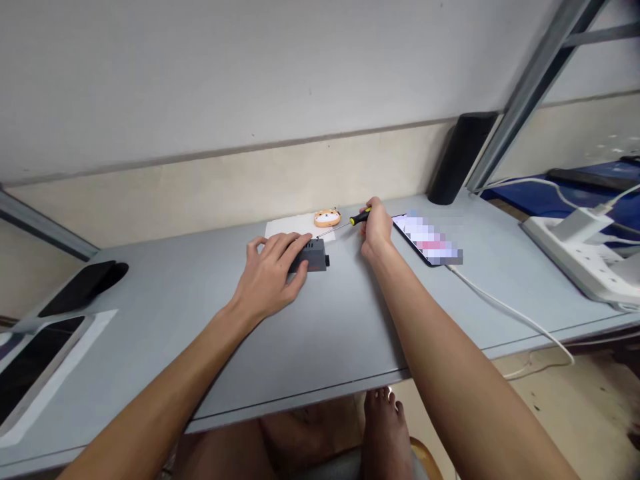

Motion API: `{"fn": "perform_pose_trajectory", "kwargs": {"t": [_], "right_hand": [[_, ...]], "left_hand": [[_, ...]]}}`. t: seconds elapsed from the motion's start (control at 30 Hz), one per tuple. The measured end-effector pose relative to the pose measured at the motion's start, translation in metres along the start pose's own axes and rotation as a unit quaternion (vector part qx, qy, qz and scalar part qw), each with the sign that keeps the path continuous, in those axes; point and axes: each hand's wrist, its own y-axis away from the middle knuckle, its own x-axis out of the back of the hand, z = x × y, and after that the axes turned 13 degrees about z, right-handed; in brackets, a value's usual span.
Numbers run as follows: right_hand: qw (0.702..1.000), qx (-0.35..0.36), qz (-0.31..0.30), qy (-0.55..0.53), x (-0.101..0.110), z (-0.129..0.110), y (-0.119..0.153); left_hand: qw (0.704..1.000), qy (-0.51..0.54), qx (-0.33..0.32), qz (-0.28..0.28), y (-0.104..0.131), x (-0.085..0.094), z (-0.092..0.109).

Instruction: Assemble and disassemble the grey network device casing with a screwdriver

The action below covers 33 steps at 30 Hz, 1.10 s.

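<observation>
My left hand (273, 270) is closed over a small dark grey box (315, 257) with vent slots on top and a black knob at its right end. The fingers cover the box's left part and press it to the desk. In my right hand (377, 230) is a screwdriver (361, 216) with a black and yellow handle. Its thin shaft points left, and the tip is at the box's top back edge; whether it touches a screw there I cannot tell. A white sheet of paper (287, 225) lies behind the box, with an orange and white animal-face case (327, 218) on it.
A lit phone (425, 240) with a white cable (500, 303) lies right of my right hand. Farther right is a white power strip (575, 260). A black cylinder (463, 160) stands at the back. Left are a black flat object (77, 288) and a tablet-like device (40, 367).
</observation>
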Motion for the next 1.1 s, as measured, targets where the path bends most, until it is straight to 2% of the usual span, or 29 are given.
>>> {"fn": "perform_pose_trajectory", "kwargs": {"t": [0.13,0.33,0.47,0.63,0.73,0.9,1.1], "right_hand": [[1.000,-0.010,0.017,-0.025,-0.002,-0.001,0.002],[0.999,-0.025,0.023,-0.028,-0.003,-0.002,0.003],[0.999,-0.036,0.021,-0.030,-0.001,-0.011,0.012],[0.996,-0.090,0.029,-0.002,0.003,-0.030,0.029],[0.995,-0.098,0.026,-0.008,0.003,-0.035,0.034],[0.996,-0.080,0.030,-0.002,0.001,-0.026,0.028],[0.998,-0.055,0.024,-0.005,0.001,-0.019,0.021]], "left_hand": [[1.000,0.018,-0.006,-0.020,0.000,-0.001,0.000],[0.998,0.039,0.034,-0.045,0.000,-0.002,-0.002],[0.998,0.034,0.026,-0.036,0.001,-0.006,0.000],[0.999,0.025,0.023,-0.027,0.003,-0.012,0.001],[1.000,0.019,0.016,-0.019,0.005,-0.013,0.001],[1.000,0.005,-0.003,0.001,0.007,-0.014,0.001],[1.000,0.005,0.000,-0.001,0.007,-0.013,0.002]]}}
